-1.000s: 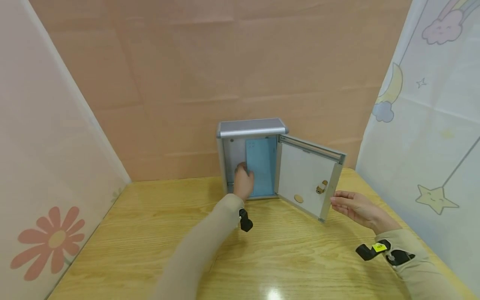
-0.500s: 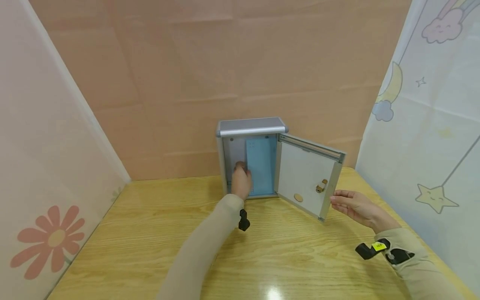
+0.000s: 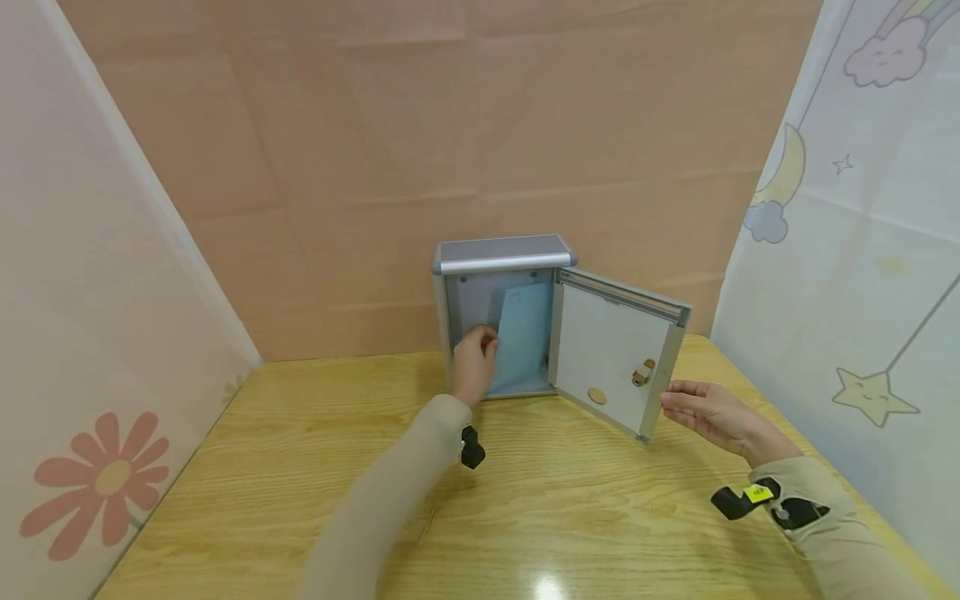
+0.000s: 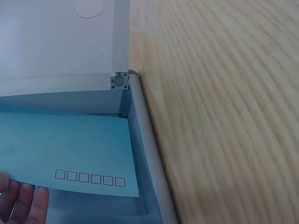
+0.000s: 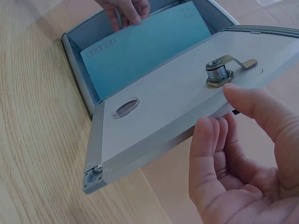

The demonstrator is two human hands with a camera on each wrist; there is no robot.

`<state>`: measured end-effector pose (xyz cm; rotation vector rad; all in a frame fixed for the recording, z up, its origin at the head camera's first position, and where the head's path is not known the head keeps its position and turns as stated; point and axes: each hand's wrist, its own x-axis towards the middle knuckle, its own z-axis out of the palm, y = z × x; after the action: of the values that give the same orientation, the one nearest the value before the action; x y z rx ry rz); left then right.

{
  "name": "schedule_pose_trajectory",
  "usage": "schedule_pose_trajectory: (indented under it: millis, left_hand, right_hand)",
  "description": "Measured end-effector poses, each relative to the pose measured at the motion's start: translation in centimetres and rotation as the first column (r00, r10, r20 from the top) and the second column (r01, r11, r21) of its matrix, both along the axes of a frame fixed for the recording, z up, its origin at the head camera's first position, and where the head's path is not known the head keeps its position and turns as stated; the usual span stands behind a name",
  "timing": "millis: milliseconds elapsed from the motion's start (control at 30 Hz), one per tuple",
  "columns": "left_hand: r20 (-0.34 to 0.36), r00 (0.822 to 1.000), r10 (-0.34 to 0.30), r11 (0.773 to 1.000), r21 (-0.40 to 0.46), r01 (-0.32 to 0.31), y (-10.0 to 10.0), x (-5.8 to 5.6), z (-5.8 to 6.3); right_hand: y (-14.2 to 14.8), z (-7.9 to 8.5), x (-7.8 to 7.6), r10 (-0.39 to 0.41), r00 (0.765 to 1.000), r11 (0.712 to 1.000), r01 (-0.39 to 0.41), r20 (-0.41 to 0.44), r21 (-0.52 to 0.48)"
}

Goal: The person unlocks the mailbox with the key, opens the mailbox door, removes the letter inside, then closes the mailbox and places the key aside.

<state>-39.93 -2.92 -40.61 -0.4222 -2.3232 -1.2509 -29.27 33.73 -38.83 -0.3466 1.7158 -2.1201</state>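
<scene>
A grey metal mailbox (image 3: pixel 504 250) stands on the table with its door (image 3: pixel 611 342) swung out to the right. Inside leans a light blue envelope (image 3: pixel 522 333), tilted, with a row of small printed squares that shows in both wrist views. My left hand (image 3: pixel 474 362) reaches into the box and pinches the envelope's left long edge between thumb and fingers. On the door's free edge, my right hand (image 3: pixel 714 421) holds the frame, thumb on the inner face and fingers behind. Near that thumb sits the cam lock (image 5: pixel 218 73).
The wooden table (image 3: pixel 585 508) runs up to a peach backdrop (image 3: pixel 337 183). Patterned white panels flank it, with a flower (image 3: pixel 111 479) on the left one and a star (image 3: pixel 873 397) on the right. A round window (image 5: pixel 126 108) pierces the door.
My left hand has drawn back slightly to the left, and the envelope has gone from nearly upright to tilted, its lower end shifting left. The right hand and door stay put.
</scene>
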Motion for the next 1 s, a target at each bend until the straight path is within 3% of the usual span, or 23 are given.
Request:
schedule_pose_trajectory:
  millis: [133,333,433,533,600,667,800,867,900,933,1000]
  left_hand:
    - [-0.057,0.998,0.001,0.998,-0.070,-0.005,-1.4,1.2,1.0]
    - [0.006,0.995,-0.096,0.991,-0.090,0.097,-4.4,4.0,3.2]
    - [0.076,0.982,-0.171,0.985,-0.025,0.173,-6.4,5.2,4.2]
    - [0.147,0.948,-0.281,0.956,0.126,0.264,-8.9,6.0,5.3]
    - [0.185,0.910,-0.371,0.910,0.268,0.316,-10.8,6.4,6.1]
    - [0.198,0.863,-0.464,0.837,0.415,0.355,-12.9,6.5,6.8]
    - [0.175,0.749,-0.640,0.649,0.644,0.405,-17.5,6.1,6.8]
    - [0.173,0.684,-0.708,0.572,0.709,0.412,-19.6,5.6,6.3]
    - [0.183,0.653,-0.735,0.544,0.734,0.406,-20.6,5.4,5.9]
    - [0.205,0.629,-0.750,0.533,0.751,0.390,-21.4,5.2,5.5]
    - [0.270,0.594,-0.758,0.540,0.771,0.339,-22.8,4.7,4.5]
  right_hand:
    - [0.1,-0.1,0.0,-0.009,1.000,1.000,0.008,0.006,0.007]
    - [0.2,-0.2,-0.2,-0.008,1.000,1.000,0.008,0.016,0.009]
    - [0.1,-0.1,-0.3,0.005,1.000,1.000,-0.005,0.009,0.007]
    - [0.1,0.0,-0.4,0.014,1.000,1.000,-0.014,-0.002,0.006]
    - [0.1,0.1,-0.4,0.016,1.000,1.000,-0.016,-0.006,0.004]
    - [0.1,0.0,-0.5,0.011,1.000,1.000,-0.011,-0.004,0.005]
    - [0.1,-0.1,-0.5,-0.003,1.000,1.000,0.003,0.007,0.012]
    - [0.1,-0.2,-0.5,-0.003,1.000,1.000,0.003,0.011,0.009]
    - [0.1,-0.2,-0.5,-0.003,1.000,1.000,0.003,0.012,0.007]
    - [0.1,-0.3,-0.5,-0.004,1.000,1.000,0.003,0.011,0.009]
    - [0.1,-0.3,-0.5,0.001,1.000,1.000,-0.001,0.008,0.004]
